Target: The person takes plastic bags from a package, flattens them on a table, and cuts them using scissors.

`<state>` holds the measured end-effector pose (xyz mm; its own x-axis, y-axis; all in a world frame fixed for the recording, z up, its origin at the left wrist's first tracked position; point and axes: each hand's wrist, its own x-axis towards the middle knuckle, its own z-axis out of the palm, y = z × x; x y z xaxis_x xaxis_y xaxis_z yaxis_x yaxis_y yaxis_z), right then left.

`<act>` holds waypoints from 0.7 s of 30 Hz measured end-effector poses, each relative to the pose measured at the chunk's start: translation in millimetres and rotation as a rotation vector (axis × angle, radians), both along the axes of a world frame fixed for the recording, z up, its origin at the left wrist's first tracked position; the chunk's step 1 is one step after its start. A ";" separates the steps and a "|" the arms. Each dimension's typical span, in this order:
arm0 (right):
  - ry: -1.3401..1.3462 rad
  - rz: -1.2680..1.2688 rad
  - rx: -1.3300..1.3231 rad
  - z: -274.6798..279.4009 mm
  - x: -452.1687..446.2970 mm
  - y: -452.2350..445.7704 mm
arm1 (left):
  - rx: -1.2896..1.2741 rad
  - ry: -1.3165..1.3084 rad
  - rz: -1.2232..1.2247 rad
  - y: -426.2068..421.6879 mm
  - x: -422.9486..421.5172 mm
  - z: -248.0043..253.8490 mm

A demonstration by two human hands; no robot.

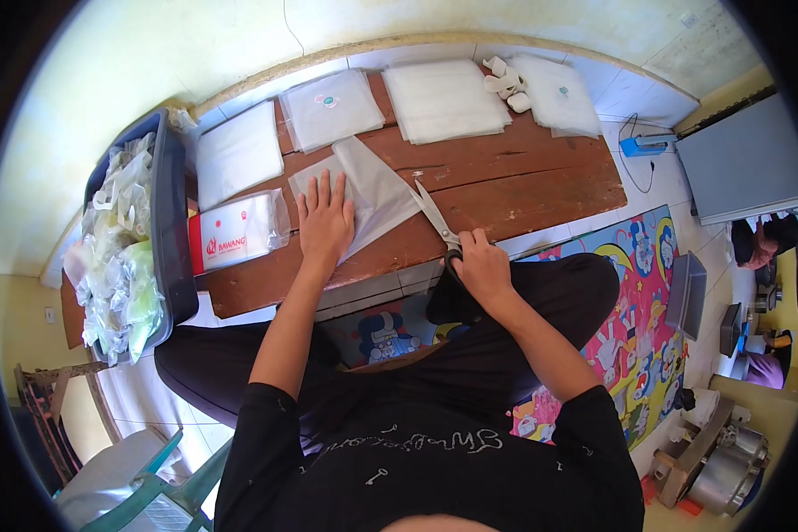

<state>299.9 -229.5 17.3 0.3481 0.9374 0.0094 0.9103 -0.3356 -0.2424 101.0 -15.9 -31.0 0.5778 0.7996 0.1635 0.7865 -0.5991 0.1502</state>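
Observation:
My left hand (326, 217) lies flat with its fingers spread on a clear plastic bag (377, 195), which rests on the low brown wooden table (514, 182). One corner of the bag is folded over. In my right hand (481, 270) is a pair of scissors (436, 217), its handles gripped and its blades a little apart, pointing up and left over the table. The blade tips are near the bag's right edge. Left of my left hand lies a red and white pack (238, 232) printed "BAWANG".
Stacks of clear bags (448, 99) line the table's far side, with a white strap-like item (504, 80) between two of them. At the left stands a dark bin (179, 222) full of crumpled plastic bags (124, 239). A colourful mat (629, 328) covers the floor at right.

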 end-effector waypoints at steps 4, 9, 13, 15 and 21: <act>-0.002 0.000 -0.003 -2.1 1.8 -1.4 | 0.003 0.001 0.000 -0.3 0.0 0.3; -0.052 0.029 0.063 -0.9 2.1 6.3 | -0.001 0.005 0.003 -0.2 0.2 0.2; -0.045 0.010 0.040 1.0 0.3 12.2 | -0.004 0.012 0.008 0.2 0.6 -0.3; -0.047 0.016 0.031 0.4 1.8 10.8 | -0.006 0.010 0.007 -0.4 0.0 -0.2; -0.036 0.031 0.024 -3.4 8.1 1.1 | 0.001 -0.006 0.010 0.8 -0.8 -2.1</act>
<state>307.9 -228.4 13.8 0.3177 0.9471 0.0444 0.9285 -0.3013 -0.2170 100.2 -15.1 -33.1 0.5688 0.8051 0.1682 0.7915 -0.5914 0.1544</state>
